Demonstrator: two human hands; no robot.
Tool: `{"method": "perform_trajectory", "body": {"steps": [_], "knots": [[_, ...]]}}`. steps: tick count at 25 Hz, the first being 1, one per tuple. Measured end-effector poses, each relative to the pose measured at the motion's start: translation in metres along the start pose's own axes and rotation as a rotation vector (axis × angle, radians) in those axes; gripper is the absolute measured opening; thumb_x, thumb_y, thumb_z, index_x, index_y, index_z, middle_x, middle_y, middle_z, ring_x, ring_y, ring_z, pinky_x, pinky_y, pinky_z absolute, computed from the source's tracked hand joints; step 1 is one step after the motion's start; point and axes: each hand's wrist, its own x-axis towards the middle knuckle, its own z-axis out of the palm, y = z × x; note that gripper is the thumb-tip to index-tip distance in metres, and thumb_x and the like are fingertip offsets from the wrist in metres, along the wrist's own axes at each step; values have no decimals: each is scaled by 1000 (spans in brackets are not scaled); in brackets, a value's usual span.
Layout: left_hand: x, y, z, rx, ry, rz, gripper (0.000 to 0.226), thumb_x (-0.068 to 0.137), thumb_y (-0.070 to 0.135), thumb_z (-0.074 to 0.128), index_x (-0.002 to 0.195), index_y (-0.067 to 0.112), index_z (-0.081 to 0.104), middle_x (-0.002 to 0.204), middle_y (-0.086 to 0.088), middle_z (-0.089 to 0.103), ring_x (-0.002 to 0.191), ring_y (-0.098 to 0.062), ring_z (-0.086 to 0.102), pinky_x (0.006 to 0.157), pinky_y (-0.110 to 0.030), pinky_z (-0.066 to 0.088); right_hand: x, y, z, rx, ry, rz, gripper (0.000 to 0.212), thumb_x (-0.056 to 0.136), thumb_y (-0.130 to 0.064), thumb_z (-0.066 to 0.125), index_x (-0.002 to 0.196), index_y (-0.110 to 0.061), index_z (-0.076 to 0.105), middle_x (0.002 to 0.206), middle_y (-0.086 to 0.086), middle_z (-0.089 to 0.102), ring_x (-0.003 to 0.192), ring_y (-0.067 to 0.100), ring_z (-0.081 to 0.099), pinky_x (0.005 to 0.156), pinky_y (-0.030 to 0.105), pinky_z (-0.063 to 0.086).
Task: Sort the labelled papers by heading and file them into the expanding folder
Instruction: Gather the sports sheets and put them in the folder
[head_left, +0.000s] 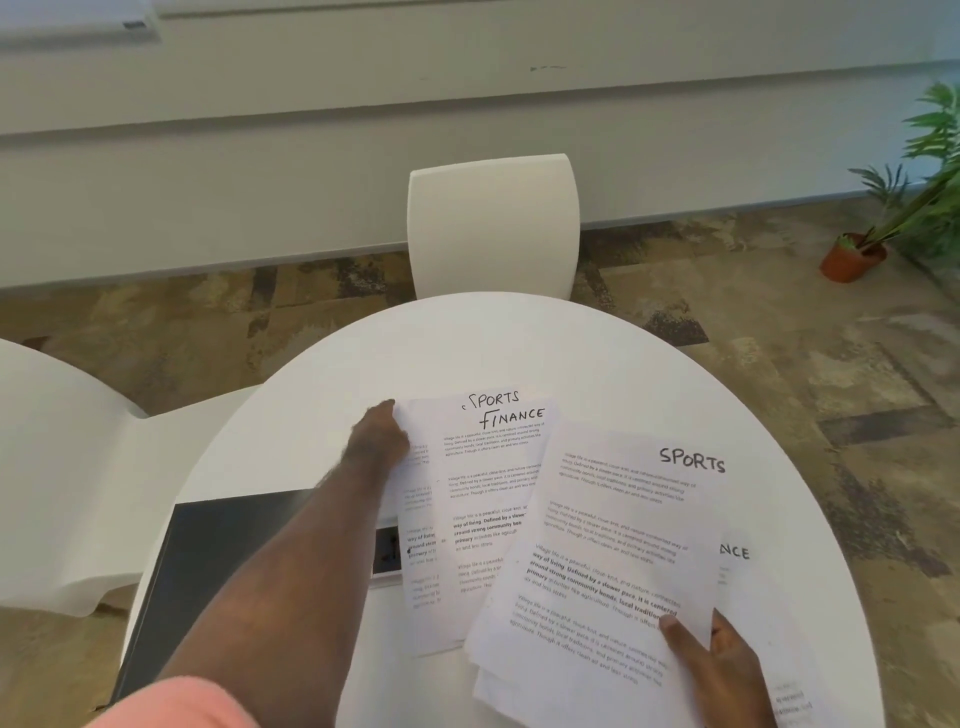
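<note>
The right hand (719, 670) holds a stack of printed sheets (597, 587) at its near right corner: the thumb lies flat on the top page and the fingers are tucked beneath, so the grip is closed on the paper. The top sheet of that stack is headed SPORTS and sits tilted, its heading at the far end from the grip. Just right of the thumb, a sheet ending in "NCE" (735, 553) peeks out from under the stack.

The left hand (379, 436) reaches forward across the worktop (467, 343), its fingers on the left edge of a second pile of papers (467, 519); whether they curl round the edge or only press on it cannot be told. The top page of this pile is headed FINANCE, and a SPORTS heading shows just beyond it from a sheet underneath. The held stack overlaps this pile's right side.

Under the left forearm lies the dark expanding folder (208, 566), flat, at the near left edge of the worktop, touching the pile's left side.

Beyond the left grip stands a white chair (493, 228); another white chair (62, 467) is to its left. Far right, a potted plant (857, 257) sits on the floor.
</note>
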Motion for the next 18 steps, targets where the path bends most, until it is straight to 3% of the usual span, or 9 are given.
{"method": "perform_trajectory", "body": {"steps": [6,9,11,14,18], "knots": [[23,21,4,169,122,49,40,94,15,50,133,12,50,135,-13,50,124,-34,49,96,-44,47,3,-6,10,-81,14,17,20,85,-3,72,94,-21,71,80,-9,72,78,13,66,68,28,47],[30,23,3,197,77,27,37,89,8,48,123,10,61,127,-12,59,121,-33,54,97,-47,50,-3,-10,18,-62,8,-2,21,87,0,69,96,-19,69,82,-4,73,79,16,67,66,27,47],[32,22,-2,94,57,21,29,86,10,51,109,11,68,116,-9,67,111,-32,61,93,-42,52,-7,-9,22,-70,3,-22,22,87,2,67,100,-16,69,87,2,74,84,22,68,73,32,51],[29,24,-15,-128,105,165,14,88,19,55,94,14,67,102,-8,69,100,-30,63,81,-32,49,-11,-8,27,-130,-37,-39,24,88,0,67,108,-14,69,93,7,75,90,26,69,89,40,52],[7,34,-47,-224,273,339,15,95,32,47,98,24,59,97,-1,67,90,-24,61,74,-34,47,-14,-10,36,-236,-62,-79,23,89,-3,66,104,-21,69,87,-7,72,83,9,64,68,26,44]]}}
